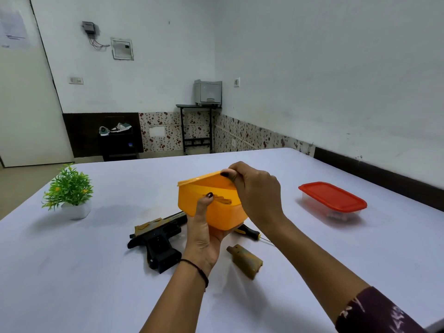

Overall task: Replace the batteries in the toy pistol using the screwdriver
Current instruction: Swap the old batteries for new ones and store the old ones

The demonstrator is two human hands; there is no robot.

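Fingers (230, 175) of right hand (259, 195) peel the lid (201, 179), left hand (204, 236) grips the orange tub (216, 215); toy pistol (158, 239) cover (245, 260) looks removed, battery swap remains

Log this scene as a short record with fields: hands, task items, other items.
left hand: grips the orange container from below, held above the table
right hand: pinches the edge of the lid on that container
toy pistol: lies on the table, left of the container, untouched
screwdriver: on the table, partly hidden behind the container
brown piece: lies loose on the table, apart from the pistol
other: red-lidded clear box at right, lid on; potted plant at left
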